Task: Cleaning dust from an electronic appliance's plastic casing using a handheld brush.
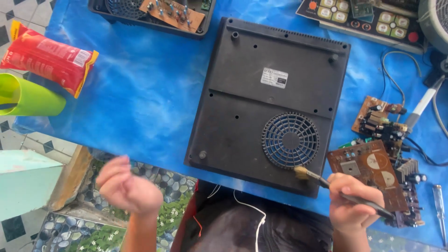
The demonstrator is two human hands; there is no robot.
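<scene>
Firmly, right hand [353,201] in closed grip around small brush [326,183]; left hand [127,189] loosely curled, empty.

Head cam looks straight down, close-ish, over blue table [140,93].

place: small electronics repair workshop | signs: desk [140,93] under blue cloth; opened black cooktop housing [270,102] lying underside up; bare circuit boards [373,172] with capacitors; control panel [368,18]; soldering iron [422,105]; screwdriver [439,200]; loose wires | floor: patterned tile beside the desk
</scene>
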